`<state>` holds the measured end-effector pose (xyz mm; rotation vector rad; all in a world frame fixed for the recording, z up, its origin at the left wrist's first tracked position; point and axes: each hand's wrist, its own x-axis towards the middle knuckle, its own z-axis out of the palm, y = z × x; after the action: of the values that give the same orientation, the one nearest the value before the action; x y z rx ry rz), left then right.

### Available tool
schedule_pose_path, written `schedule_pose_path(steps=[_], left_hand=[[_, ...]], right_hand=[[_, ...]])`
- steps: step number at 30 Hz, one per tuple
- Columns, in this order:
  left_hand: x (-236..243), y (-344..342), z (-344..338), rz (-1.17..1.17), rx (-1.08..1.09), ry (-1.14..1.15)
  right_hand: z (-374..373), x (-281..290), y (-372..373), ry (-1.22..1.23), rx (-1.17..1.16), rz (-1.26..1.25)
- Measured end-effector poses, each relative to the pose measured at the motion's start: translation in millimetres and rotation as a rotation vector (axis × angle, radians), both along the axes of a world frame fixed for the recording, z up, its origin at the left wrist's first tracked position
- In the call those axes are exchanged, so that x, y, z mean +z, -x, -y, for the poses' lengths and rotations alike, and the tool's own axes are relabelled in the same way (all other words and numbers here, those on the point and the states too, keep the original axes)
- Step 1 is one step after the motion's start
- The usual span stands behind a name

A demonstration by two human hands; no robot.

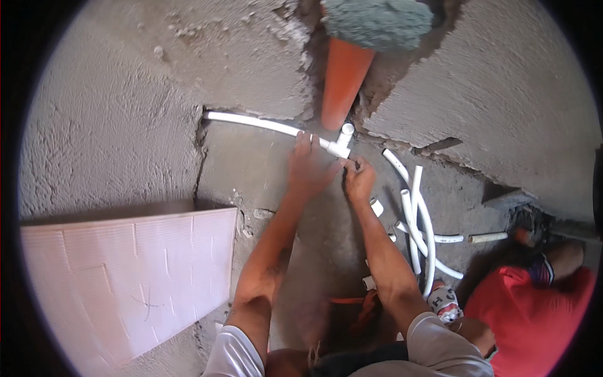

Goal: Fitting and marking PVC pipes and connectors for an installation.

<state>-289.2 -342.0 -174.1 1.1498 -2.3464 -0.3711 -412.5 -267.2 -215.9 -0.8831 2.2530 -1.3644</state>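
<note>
A curved white plastic pipe [254, 121] runs along the wall's foot into a white tee fitting [339, 148], whose side outlet stands up at an angle. My left hand [308, 168] lays its fingers over the pipe just left of the tee, with the thumb stretched toward the fitting's lower edge. Right beside the tee's near end, my right hand [359, 182] has its fingers drawn together in a pinch. The fingertips of both hands nearly meet there, and whatever lies between them is too small to make out. Behind the tee, an orange drain pipe [344, 81] rises from a broken wall channel.
Several loose white pipe pieces [424, 217] and short fittings [376, 207] lie on the floor right of my arms. Grey mortar [377, 22] surrounds the orange pipe's top. A pale ribbed panel [132, 283] stands at left. Another person in a red shirt [527, 320] is at lower right.
</note>
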Motion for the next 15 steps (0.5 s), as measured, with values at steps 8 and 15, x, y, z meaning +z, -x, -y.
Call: schedule_pose_path(steps=[8,15], left_hand=[[9,-15,-30,0.156,0.036,-0.113],[-21,-36,-96,-0.035,-0.184,0.073]], right_hand=[[-2,13,-6,-0.036,-0.021,0.029],[0,5,-6,0.004,0.01,0.026]])
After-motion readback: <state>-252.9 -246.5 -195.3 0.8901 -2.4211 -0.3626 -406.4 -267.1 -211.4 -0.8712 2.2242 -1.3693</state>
